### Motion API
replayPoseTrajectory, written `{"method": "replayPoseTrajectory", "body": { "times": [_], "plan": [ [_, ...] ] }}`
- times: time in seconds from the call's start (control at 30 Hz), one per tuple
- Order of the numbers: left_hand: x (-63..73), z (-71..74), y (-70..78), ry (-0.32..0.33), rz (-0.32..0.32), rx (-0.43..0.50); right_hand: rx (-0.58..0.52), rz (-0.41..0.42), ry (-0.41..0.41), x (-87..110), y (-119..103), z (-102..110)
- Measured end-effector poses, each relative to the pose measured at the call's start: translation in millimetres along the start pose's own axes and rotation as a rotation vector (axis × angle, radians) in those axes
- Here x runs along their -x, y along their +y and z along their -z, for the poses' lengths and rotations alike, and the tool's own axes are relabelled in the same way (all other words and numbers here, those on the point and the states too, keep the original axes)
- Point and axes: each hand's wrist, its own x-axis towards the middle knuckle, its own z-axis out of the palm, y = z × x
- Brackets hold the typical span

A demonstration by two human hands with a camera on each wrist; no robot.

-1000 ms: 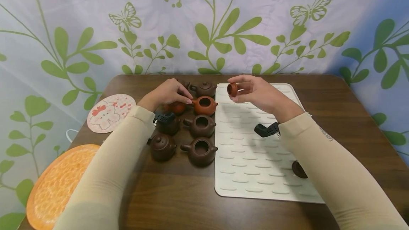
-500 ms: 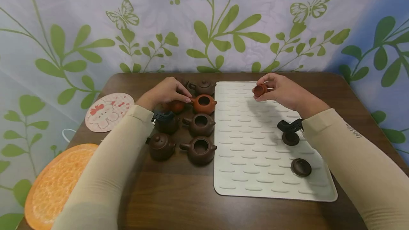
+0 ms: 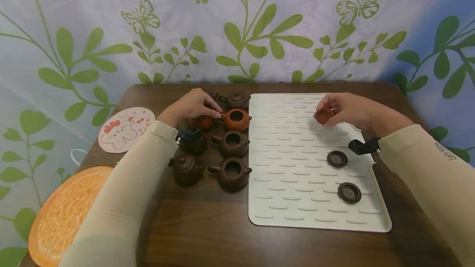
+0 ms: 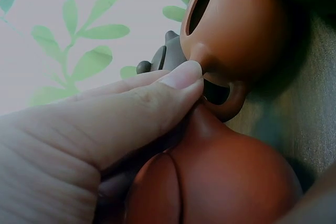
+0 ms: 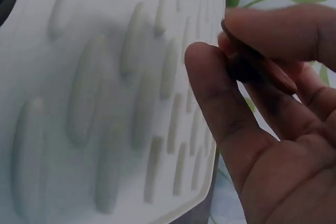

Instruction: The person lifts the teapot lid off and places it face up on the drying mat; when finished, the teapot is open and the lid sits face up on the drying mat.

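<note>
My left hand (image 3: 193, 104) pinches the handle of an orange-brown clay teapot (image 3: 242, 124) whose top is uncovered. In the left wrist view the thumb (image 4: 181, 75) presses on that handle, and a redder lidded teapot (image 4: 231, 174) sits right beside it. Over the white ridged mat (image 3: 282, 147), my right hand (image 3: 349, 110) holds a small reddish teapot lid (image 3: 324, 115) with its hollow underside toward the head camera. In the right wrist view the lid (image 5: 268, 69) appears edge-on between thumb and fingers. Two dark lids (image 3: 337, 159) lie upside down on the mat.
Two dark brown teapots without lids, one of them the front teapot (image 3: 232, 174), stand along the mat's left edge. Nearby are a lidded dark teapot (image 3: 187, 169) and another at the back (image 3: 237, 100). A rabbit-print mat (image 3: 126, 130) and an orange-slice mat (image 3: 70, 213) lie at the left.
My right hand has carried the reddish lid rightward and lower, away from the teapots and across the mat. Both dark lids are now uncovered by the arm. The left hand keeps its grip.
</note>
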Motion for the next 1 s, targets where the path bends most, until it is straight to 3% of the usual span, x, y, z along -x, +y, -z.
{"method": "replayPoseTrajectory", "body": {
  "times": [0.4, 1.0],
  "plan": [
    [0.5, 0.5, -1.5, -0.008, 0.017, 0.002, 0.057, -0.010, -0.118, 4.8, 21, -1],
    [-2.0, -0.4, -3.6, 0.000, -0.011, 0.004, 0.196, -0.032, -0.131, 2.1, 22, -2]
  ]
}}
